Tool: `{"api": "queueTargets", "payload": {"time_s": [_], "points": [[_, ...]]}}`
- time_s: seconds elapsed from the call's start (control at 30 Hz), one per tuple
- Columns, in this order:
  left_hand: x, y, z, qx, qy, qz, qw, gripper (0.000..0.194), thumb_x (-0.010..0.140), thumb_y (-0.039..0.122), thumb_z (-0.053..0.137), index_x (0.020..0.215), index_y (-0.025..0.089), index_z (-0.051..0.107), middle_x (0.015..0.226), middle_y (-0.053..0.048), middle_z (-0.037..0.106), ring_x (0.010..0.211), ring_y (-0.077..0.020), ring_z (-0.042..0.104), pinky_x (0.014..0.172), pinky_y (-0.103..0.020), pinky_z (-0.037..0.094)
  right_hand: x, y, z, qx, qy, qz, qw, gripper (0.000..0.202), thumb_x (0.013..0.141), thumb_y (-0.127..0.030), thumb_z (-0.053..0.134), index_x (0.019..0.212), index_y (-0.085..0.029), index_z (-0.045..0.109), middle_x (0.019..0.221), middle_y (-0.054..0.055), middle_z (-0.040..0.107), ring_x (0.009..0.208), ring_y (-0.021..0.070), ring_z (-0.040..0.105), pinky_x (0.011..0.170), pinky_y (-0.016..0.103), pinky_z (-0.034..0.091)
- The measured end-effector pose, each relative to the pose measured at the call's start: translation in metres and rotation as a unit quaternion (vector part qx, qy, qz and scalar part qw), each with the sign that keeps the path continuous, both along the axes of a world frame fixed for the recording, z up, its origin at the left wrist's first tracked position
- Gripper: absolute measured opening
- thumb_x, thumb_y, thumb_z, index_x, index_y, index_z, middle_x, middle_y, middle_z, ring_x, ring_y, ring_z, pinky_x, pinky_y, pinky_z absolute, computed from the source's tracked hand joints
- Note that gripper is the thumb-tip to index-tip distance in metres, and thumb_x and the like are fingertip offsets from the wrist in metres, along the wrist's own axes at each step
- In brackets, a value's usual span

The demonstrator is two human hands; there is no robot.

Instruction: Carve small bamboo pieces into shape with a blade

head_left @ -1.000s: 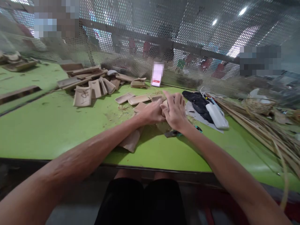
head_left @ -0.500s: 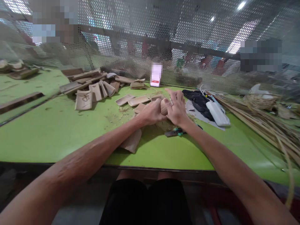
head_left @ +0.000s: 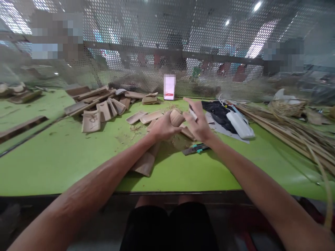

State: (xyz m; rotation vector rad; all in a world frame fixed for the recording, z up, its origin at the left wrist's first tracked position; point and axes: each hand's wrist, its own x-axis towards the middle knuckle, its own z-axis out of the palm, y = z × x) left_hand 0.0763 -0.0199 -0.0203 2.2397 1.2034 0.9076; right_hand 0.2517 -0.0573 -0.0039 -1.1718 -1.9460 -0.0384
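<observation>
Green table [head_left: 78,170] spans the middle of the frame, edge to edge. Perforated screen [head_left: 146,38] rises behind it across the top. Right of frame: long bundle of plant-fibre strips [head_left: 285,134], running obliquely to the edge. Upper left of centre: heap of curved bamboo-like pieces [head_left: 90,122], several overlapping, some leaning. Right of centre: black cloth item [head_left: 218,113], crumpled, partly on a grey sheet [head_left: 221,130]; material unclear.

Hands, centre of frame, raised over the table. Left hand [head_left: 165,127]: closed around a rounded wooden piece [head_left: 177,118], its curved face showing above the fist. Right hand [head_left: 199,123]: just beside that piece, index finger extended, thumb and fingers pinching a small flat item [head_left: 193,113], pale and dark; identity cannot be told. Contact between item and wood cannot be told.

White case [head_left: 240,124] tilted beside the cloth. Phone [head_left: 169,89] upright, upper centre, screen lit. Utility knife [head_left: 194,149], dark with teal parts, flat on the table below the right hand. Fine shavings [head_left: 134,128] scattered left of the left hand.
</observation>
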Motion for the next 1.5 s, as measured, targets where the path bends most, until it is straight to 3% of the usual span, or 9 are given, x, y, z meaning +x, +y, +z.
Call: {"api": "queueTargets", "payload": {"time_s": [0.13,0.3,0.43,0.57,0.7,0.9,1.13,1.4,1.5], "points": [[0.001,0.000,0.000,0.001,-0.010,0.003,1.000,0.054,0.073,0.044,0.074,0.117,0.017,0.057,0.107,-0.013,0.072,0.093,-0.0333,0.070,0.076,-0.043,0.056,0.003,0.003,-0.001,-0.012,0.031,0.002,0.999,0.050,0.102,-0.044,0.038,0.147,-0.024,0.046,0.125,0.013,0.054,0.111,0.0287,0.055,0.101,0.055,0.050],[0.004,-0.001,-0.003,0.031,0.003,-0.023,0.999,0.049,0.076,0.046,0.073,0.114,0.019,0.057,0.103,-0.013,0.073,0.085,-0.0295,0.069,0.070,-0.040,0.056,-0.013,0.000,-0.008,-0.024,-0.068,-0.007,0.997,0.053,0.105,-0.046,0.031,0.151,-0.023,0.043,0.123,0.014,0.054,0.118,0.0317,0.052,0.107,0.058,0.046],[0.006,-0.005,-0.003,0.045,0.036,0.001,0.998,0.049,0.077,0.050,0.072,0.110,0.018,0.056,0.098,-0.013,0.071,0.083,-0.0290,0.067,0.069,-0.041,0.055,-0.014,0.002,-0.008,-0.040,-0.093,-0.041,0.994,0.054,0.105,-0.044,0.029,0.152,-0.022,0.043,0.124,0.015,0.052,0.118,0.0320,0.053,0.108,0.059,0.045],[0.005,-0.005,-0.003,0.036,0.061,0.011,0.997,0.038,0.085,0.047,0.064,0.108,0.018,0.055,0.098,-0.013,0.071,0.083,-0.0283,0.067,0.071,-0.042,0.055,-0.013,0.003,-0.008,-0.043,-0.136,-0.025,0.990,0.054,0.105,-0.044,0.032,0.154,-0.023,0.041,0.124,0.014,0.052,0.119,0.0320,0.052,0.110,0.060,0.043],[0.004,-0.003,-0.004,0.039,0.063,0.013,0.997,0.048,0.078,0.050,0.071,0.110,0.018,0.054,0.099,-0.014,0.071,0.087,-0.0330,0.069,0.072,-0.044,0.055,-0.011,0.003,-0.009,-0.041,-0.108,-0.043,0.992,0.052,0.104,-0.042,0.032,0.153,-0.027,0.040,0.127,0.014,0.051,0.121,0.0328,0.051,0.109,0.061,0.043],[0.007,-0.004,-0.003,0.030,0.056,0.012,0.998,0.055,0.074,0.052,0.073,0.112,0.017,0.055,0.102,-0.016,0.071,0.092,-0.0369,0.069,0.075,-0.047,0.055,-0.007,0.007,-0.012,-0.040,-0.086,-0.024,0.995,0.052,0.103,-0.041,0.030,0.149,-0.021,0.044,0.126,0.015,0.052,0.121,0.0315,0.052,0.109,0.056,0.044],[0.006,-0.003,-0.002,0.010,0.002,-0.008,1.000,0.043,0.076,0.046,0.070,0.107,0.019,0.056,0.095,-0.012,0.071,0.079,-0.0281,0.068,0.065,-0.040,0.055,-0.012,0.003,-0.010,-0.035,-0.095,-0.004,0.995,0.050,0.104,-0.042,0.031,0.148,-0.023,0.044,0.124,0.014,0.054,0.121,0.0300,0.052,0.110,0.056,0.044],[0.004,-0.004,-0.001,0.008,-0.023,-0.029,0.999,0.042,0.077,0.044,0.069,0.109,0.019,0.056,0.097,-0.012,0.072,0.082,-0.0275,0.068,0.068,-0.041,0.057,-0.012,0.002,-0.010,-0.031,-0.099,0.005,0.995,0.047,0.104,-0.043,0.030,0.144,-0.023,0.046,0.126,0.014,0.056,0.121,0.0316,0.052,0.108,0.057,0.044],[0.004,-0.006,0.002,0.002,-0.018,0.002,1.000,0.045,0.072,0.042,0.074,0.107,0.020,0.056,0.098,-0.011,0.071,0.083,-0.0286,0.068,0.067,-0.041,0.056,-0.013,0.002,-0.010,-0.024,-0.080,-0.016,0.996,0.047,0.104,-0.041,0.030,0.144,-0.023,0.047,0.128,0.014,0.056,0.123,0.0316,0.052,0.109,0.056,0.043]]}}
